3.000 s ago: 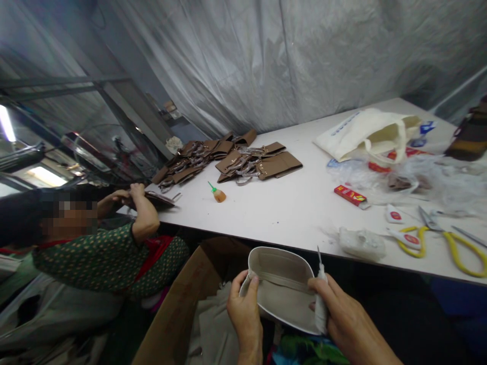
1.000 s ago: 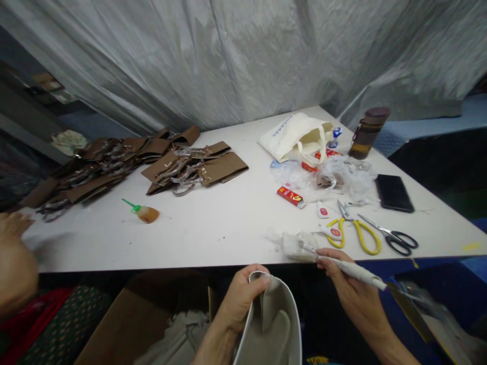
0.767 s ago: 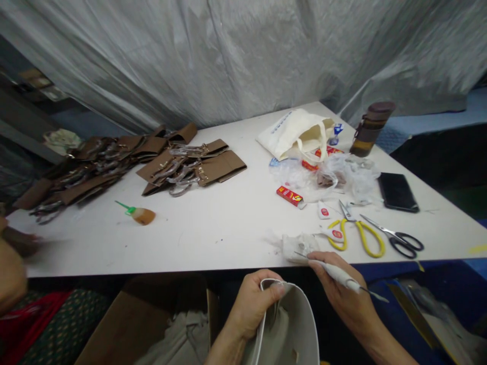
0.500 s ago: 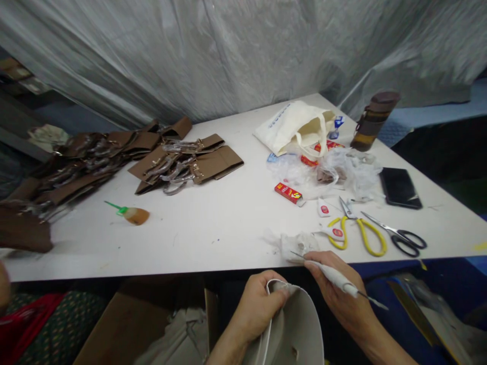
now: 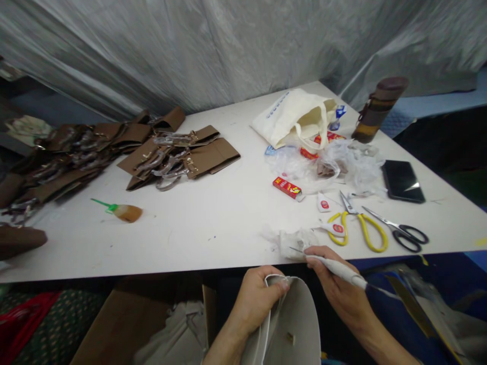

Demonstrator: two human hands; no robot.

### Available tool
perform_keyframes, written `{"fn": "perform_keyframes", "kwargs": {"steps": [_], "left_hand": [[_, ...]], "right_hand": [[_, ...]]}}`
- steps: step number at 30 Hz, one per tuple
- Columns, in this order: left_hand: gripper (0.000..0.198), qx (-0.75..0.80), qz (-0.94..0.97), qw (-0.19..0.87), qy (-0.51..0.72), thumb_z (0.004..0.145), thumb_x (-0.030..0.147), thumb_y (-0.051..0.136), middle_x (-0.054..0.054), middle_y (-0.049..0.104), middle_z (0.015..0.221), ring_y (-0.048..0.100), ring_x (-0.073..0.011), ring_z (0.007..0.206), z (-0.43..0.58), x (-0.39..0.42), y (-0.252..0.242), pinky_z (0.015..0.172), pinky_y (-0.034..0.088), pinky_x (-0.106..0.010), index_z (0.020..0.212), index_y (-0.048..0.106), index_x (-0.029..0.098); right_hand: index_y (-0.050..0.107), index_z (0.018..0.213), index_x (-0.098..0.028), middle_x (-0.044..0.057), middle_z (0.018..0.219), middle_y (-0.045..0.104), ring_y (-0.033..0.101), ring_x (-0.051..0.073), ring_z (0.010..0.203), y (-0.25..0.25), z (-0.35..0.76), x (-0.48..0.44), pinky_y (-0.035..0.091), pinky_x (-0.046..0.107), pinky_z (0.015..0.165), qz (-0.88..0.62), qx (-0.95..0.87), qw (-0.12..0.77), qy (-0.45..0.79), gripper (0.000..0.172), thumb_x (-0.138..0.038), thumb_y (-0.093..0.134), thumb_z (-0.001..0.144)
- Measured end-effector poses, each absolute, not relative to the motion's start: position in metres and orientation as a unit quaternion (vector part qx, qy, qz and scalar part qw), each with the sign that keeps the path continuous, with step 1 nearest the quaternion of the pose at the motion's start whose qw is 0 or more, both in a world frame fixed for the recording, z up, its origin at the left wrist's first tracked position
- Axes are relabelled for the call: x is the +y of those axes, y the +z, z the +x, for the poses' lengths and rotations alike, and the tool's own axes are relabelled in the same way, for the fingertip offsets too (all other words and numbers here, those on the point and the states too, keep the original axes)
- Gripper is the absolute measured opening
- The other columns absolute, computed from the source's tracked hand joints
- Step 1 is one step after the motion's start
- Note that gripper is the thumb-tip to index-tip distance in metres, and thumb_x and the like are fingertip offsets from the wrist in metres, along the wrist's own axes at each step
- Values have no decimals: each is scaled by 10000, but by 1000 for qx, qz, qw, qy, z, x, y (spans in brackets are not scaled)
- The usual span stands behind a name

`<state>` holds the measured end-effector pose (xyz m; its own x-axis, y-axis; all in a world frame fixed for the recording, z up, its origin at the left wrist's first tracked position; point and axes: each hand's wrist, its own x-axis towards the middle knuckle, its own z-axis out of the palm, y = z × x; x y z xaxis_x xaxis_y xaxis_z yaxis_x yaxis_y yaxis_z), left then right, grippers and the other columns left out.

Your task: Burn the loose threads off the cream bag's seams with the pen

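Observation:
My left hand (image 5: pixel 256 299) pinches the upper edge of a light grey bag piece (image 5: pixel 300 324), which curves open below the table's front edge and shows a small slot inside. In my right hand (image 5: pixel 342 291) is a white-handled awl (image 5: pixel 338 269), a thin tool with a slender metal tip pointing left. That tip is over or near a small whitish packet (image 5: pixel 292 245) on the table edge; contact cannot be made out. A gap separates the awl from the grey piece.
Yellow-handled scissors (image 5: pixel 359 220) and black-handled scissors (image 5: pixel 399 230) lie right, near a phone (image 5: pixel 403 181), bottle (image 5: pixel 380 109) and cream tote (image 5: pixel 292 119). Several brown bags (image 5: pixel 213 157) cover the left, behind a glue bottle (image 5: pixel 127 213). A cardboard box (image 5: pixel 114 324) stands below the table.
The view has shifted slightly. Both hands keep their holds, with the awl a little higher and farther right. A co-worker's hand at the left edge has gone out of view.

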<state>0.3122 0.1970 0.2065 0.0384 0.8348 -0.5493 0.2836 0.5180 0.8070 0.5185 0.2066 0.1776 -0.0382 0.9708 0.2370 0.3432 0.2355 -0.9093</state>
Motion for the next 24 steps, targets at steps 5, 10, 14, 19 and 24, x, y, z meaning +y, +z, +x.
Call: {"fn": "perform_keyframes", "kwargs": {"steps": [5, 10, 14, 19, 24], "left_hand": [[249, 644, 441, 584, 222, 675, 346, 713, -24, 663, 680, 534, -163, 645, 313, 194, 206, 628, 406, -282, 786, 749, 126], [258, 640, 446, 587, 215, 670, 353, 732, -31, 669, 689, 525, -157, 632, 314, 194, 205, 623, 400, -283, 789, 743, 125], [258, 634, 435, 602, 215, 666, 361, 729, -17, 640, 648, 497, -143, 585, 316, 194, 206, 582, 381, -273, 778, 730, 128], [232, 630, 434, 610, 206, 665, 341, 730, -4, 626, 615, 498, -141, 569, 317, 193, 209, 566, 363, -266, 773, 742, 135], [190, 622, 443, 613, 201, 648, 316, 718, -25, 650, 644, 522, -156, 600, 319, 192, 211, 587, 377, -278, 713, 735, 138]], "right_hand": [[669, 947, -235, -7, 763, 663, 608, 161, 678, 180, 521, 203, 487, 249, 634, -489, -565, 473, 466, 313, -457, 510, 1100], [679, 876, -209, 0, 739, 634, 595, 155, 682, 181, 520, 197, 478, 236, 634, -448, -544, 439, 557, 382, -470, 508, 1096], [681, 856, -199, 6, 736, 623, 599, 165, 684, 180, 519, 195, 493, 245, 643, -451, -538, 440, 559, 402, -500, 532, 1077], [670, 837, -191, 15, 727, 614, 592, 178, 673, 177, 522, 197, 488, 269, 629, -462, -547, 416, 560, 453, -544, 514, 1073], [628, 805, -196, -1, 685, 566, 553, 177, 645, 180, 525, 206, 445, 283, 614, -448, -579, 363, 576, 516, -582, 436, 1089]]}}
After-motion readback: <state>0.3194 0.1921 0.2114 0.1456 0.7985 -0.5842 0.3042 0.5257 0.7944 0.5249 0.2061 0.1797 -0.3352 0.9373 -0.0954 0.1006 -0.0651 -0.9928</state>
